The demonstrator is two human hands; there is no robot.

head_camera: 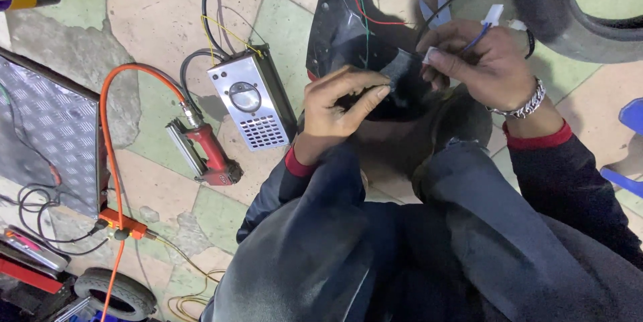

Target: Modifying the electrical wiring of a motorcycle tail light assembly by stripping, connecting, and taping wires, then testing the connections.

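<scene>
We see our left hand pinched shut on the near edge of a black plastic panel, thumb and fingertips closed over a strip of black tape that runs across toward the other hand. The panel lies on the tiled floor in front of our knees, its pointed end aimed away from us, with red and green wires crossing its glossy face.

Our right hand sits just to the right of the panel, fingers curled closed around a small white connector and a blue wire, with more white plugs sticking out above the knuckles. A metal chain bracelet circles that wrist.

To the left of our left hand, well apart, a silver metal box with a vent grille rests on the floor, and beside it a red tool on an orange hose. A dark tyre lies at the upper right.
</scene>
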